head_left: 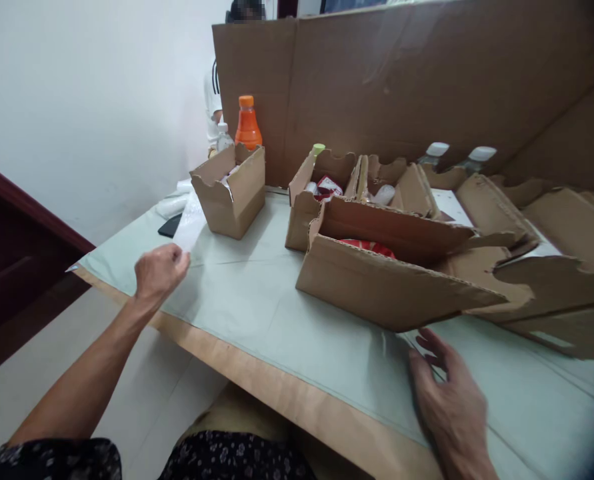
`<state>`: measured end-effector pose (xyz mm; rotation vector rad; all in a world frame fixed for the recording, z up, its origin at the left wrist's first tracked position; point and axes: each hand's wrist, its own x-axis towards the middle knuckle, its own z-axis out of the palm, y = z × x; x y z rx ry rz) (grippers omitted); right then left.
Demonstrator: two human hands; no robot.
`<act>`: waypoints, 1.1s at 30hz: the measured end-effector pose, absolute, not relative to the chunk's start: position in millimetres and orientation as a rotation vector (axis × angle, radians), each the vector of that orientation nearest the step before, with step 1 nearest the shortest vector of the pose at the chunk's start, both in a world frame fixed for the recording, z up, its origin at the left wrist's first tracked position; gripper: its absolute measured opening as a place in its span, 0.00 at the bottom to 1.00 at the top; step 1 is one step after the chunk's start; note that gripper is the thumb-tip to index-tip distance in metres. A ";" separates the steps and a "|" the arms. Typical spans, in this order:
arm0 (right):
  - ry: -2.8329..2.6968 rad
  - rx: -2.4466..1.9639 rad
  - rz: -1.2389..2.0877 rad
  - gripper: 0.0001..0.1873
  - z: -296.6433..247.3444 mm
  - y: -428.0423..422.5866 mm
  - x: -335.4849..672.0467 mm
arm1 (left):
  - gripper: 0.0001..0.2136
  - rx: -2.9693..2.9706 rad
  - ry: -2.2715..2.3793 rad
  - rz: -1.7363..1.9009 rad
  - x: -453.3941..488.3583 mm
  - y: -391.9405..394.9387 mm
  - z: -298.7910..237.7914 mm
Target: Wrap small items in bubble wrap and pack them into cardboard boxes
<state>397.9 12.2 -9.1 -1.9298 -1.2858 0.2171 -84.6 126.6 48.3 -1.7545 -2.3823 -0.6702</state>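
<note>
My left hand (159, 272) is closed in a fist over the table's left front part; what its fingers hold, if anything, is hidden. Right by its fingertips lies a strip of clear plastic film (191, 223), and I cannot tell whether it is gripped. My right hand (449, 387) is open, fingers apart, low over the tabletop. Just beyond its fingertips is a long cardboard box (377, 283), tilted, with a red packet (367, 247) inside. A smaller cardboard box (234, 200) stands apart, ahead of my left hand, with something pale in it.
Several open cardboard bins (321, 167) line the table's back and right, with small items inside. An orange bottle (247, 127) stands behind the small box. A flat black object (171, 225) lies at left. A tall cardboard screen (401, 80) partly hides another person (213, 100).
</note>
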 end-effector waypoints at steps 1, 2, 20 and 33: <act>-1.250 -1.916 0.150 0.31 -3.8 7.4 395.0 | 0.12 -1.824 -2.368 -0.683 -70.1 113.8 50.7; -1.218 -1.890 0.086 0.30 0.8 1.7 391.2 | 0.12 -1.919 -2.347 -0.722 -53.8 101.0 51.7; -1.617 -1.487 0.920 0.23 -0.3 -0.8 304.7 | 0.06 -2.802 -1.918 -1.546 87.9 2.4 25.6; -2.174 -1.493 0.363 0.13 0.9 24.9 286.4 | 0.07 -2.585 -1.804 -1.188 10.7 0.4 -12.8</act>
